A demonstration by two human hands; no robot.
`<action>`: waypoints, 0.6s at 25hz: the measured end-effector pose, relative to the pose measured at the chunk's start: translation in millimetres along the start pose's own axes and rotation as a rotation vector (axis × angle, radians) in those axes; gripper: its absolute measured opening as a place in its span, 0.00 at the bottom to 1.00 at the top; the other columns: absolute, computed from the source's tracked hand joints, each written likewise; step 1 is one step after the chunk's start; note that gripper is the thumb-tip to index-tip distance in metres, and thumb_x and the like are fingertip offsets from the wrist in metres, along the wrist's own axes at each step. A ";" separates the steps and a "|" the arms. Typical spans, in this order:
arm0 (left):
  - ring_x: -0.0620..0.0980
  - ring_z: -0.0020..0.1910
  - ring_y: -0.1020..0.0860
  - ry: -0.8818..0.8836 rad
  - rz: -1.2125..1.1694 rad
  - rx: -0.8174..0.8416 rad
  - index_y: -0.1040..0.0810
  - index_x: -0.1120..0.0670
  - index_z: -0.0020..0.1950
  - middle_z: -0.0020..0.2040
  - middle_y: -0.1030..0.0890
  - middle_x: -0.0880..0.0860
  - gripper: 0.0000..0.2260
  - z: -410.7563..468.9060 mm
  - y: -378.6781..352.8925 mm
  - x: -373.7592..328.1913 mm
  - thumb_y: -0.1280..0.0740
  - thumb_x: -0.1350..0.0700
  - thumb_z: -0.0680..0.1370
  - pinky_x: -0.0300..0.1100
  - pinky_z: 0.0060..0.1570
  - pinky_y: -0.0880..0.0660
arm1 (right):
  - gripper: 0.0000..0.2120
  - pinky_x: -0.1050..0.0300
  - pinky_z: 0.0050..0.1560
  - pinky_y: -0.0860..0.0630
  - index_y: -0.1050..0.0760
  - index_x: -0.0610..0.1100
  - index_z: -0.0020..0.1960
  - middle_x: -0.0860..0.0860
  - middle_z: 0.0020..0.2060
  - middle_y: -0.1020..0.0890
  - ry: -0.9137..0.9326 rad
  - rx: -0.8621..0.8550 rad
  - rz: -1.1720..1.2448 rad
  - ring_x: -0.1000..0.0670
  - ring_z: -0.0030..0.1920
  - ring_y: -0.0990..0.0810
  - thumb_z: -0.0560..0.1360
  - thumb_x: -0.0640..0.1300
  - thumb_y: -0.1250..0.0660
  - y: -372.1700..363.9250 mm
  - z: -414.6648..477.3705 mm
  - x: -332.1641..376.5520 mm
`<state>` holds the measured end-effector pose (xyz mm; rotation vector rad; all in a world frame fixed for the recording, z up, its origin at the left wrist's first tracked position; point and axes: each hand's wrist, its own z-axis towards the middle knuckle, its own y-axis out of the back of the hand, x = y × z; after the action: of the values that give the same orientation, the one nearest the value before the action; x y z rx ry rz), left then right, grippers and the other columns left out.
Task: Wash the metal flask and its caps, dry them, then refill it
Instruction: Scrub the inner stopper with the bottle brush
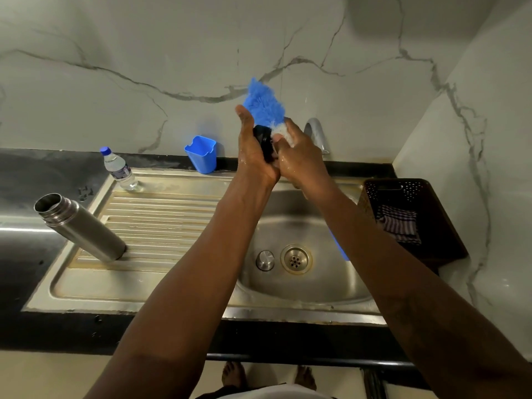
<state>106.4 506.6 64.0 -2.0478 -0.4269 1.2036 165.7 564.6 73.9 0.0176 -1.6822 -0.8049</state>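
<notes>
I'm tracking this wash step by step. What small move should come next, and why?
Probably bring the small black cap down under the curved metal tap to rinse it. The left hand grips the cap, the right hand holds the fluffy blue scrubber against it, and white foam sits where they meet, so it looks soaped; no water stream shows.

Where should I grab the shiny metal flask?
Probably round the middle of the metal flask, coming in from the sink side. Its body is smooth and straight there; the neck is ridged and the mouth is open, with no cap.
</notes>
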 end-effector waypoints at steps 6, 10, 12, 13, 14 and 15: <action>0.49 0.35 0.17 -0.104 0.101 -0.189 0.20 0.59 0.67 0.35 0.17 0.51 0.29 15.1 18.2 10.7 0.43 0.36 0.85 0.40 0.33 0.21 | 0.24 0.46 0.67 0.26 0.41 0.60 0.80 0.46 0.68 0.21 0.087 0.044 -0.099 0.42 0.64 0.21 0.85 0.53 0.44 -7.3 -20.5 -4.2; 0.52 0.37 0.17 -0.025 0.144 -0.310 0.17 0.58 0.53 0.40 0.15 0.55 0.15 17.1 3.5 8.4 0.29 0.47 0.77 0.44 0.40 0.19 | 0.22 0.45 0.63 0.23 0.38 0.57 0.79 0.50 0.59 0.21 0.036 0.026 -0.077 0.47 0.55 0.19 0.85 0.51 0.44 10.1 8.7 4.2; 0.49 0.34 0.19 -0.080 0.112 -0.339 0.19 0.55 0.49 0.40 0.17 0.53 0.12 19.1 6.7 1.2 0.32 0.47 0.79 0.40 0.37 0.21 | 0.23 0.48 0.64 0.25 0.41 0.58 0.81 0.50 0.61 0.22 0.086 0.065 -0.069 0.47 0.57 0.21 0.86 0.52 0.45 7.6 -5.1 2.6; 0.46 0.36 0.20 -0.116 0.148 -0.327 0.19 0.53 0.52 0.44 0.18 0.50 0.14 20.6 13.1 0.3 0.37 0.44 0.82 0.39 0.37 0.21 | 0.24 0.47 0.66 0.26 0.42 0.59 0.81 0.48 0.66 0.22 0.124 0.093 -0.089 0.45 0.61 0.21 0.86 0.52 0.44 2.1 -19.1 0.8; 0.44 0.39 0.20 -0.134 0.189 -0.302 0.20 0.50 0.56 0.47 0.19 0.47 0.15 17.4 18.1 0.9 0.41 0.42 0.83 0.39 0.38 0.21 | 0.24 0.45 0.68 0.27 0.42 0.59 0.81 0.47 0.69 0.23 0.145 0.111 -0.118 0.43 0.65 0.22 0.86 0.52 0.44 -2.6 -28.2 -0.1; 0.43 0.38 0.20 -0.113 0.193 -0.317 0.21 0.50 0.55 0.45 0.18 0.46 0.14 12.5 20.2 4.9 0.42 0.43 0.84 0.39 0.37 0.21 | 0.24 0.44 0.69 0.27 0.41 0.59 0.81 0.45 0.70 0.23 0.142 0.098 -0.128 0.42 0.66 0.22 0.86 0.51 0.44 -4.2 -25.6 -0.6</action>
<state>96.8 500.7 42.5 -2.3403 -0.5107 1.4478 186.4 549.1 72.6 0.2464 -1.5964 -0.7967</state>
